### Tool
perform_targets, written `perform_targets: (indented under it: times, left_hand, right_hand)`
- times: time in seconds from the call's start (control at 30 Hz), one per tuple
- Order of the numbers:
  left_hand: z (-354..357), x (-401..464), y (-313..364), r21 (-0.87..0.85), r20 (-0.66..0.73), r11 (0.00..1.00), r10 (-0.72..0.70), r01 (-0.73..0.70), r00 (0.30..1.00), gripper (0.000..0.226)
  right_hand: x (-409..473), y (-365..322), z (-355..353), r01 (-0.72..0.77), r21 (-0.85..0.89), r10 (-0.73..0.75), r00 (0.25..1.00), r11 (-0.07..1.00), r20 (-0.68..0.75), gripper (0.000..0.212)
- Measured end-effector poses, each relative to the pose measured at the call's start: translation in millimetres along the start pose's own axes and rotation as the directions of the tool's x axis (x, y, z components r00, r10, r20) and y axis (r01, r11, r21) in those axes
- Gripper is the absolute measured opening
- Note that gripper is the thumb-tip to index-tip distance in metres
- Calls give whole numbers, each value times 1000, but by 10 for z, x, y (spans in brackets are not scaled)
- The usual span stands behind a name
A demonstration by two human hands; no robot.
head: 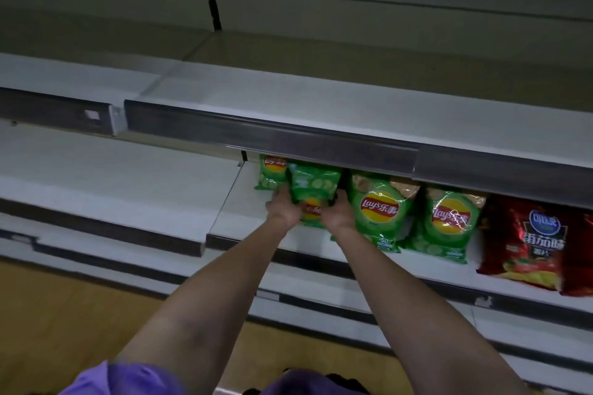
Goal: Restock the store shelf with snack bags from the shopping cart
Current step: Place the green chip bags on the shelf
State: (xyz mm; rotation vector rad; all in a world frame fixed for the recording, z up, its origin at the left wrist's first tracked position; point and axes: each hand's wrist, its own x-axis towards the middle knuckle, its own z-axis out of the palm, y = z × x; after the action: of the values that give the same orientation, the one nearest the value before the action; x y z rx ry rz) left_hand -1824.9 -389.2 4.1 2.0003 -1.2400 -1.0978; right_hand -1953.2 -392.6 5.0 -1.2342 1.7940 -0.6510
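Both hands reach under the upper shelf edge (321,141) and grip one green Lay's bag (313,187), upside down, over the white shelf (231,212): left hand (284,210) curled on its left side, right hand (337,213) on its right. Another green bag (271,171) stands behind-left; two green bags (380,212) and a red chip bag (532,240) lie to the right.

Between the left grip (284,209) and right grip (337,213) is a glossy green crisp bag (313,186) printed with pale cucumber slices and a red-and-yellow round logo. Right of the grips lies a dark red foil bag (529,244) with a blue badge. The shelf (128,167) is white with grey edging.
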Motion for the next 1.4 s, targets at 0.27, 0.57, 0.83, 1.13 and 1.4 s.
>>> perform_targets:
  times: [0.27,0.57,0.83,1.13,1.4]
  left_hand:
    - [37,39,-334,-222,99,970,-73,93,992,78]
    - [-331,-252,-563,-240,90,962,-112,131,990,41]
    - [-433,-306,-669,-203,71,976,-70,83,995,35]
    - [12,72,-400,-142,167,985,-74,98,983,64]
    - [116,217,-443,-146,140,987,-53,73,989,57]
  right_hand:
    - [37,149,201,-61,-174,48,996,983,-76,37]
    - [-213,41,474,-32,-121,10,983,992,-182,44]
    - [-365,13,519,49,-166,-79,981,985,-175,41]
    - [-159,188,289,-16,-111,3,994,994,-113,50]
    - [-118,222,314,-9,-53,1,988,999,-151,49]
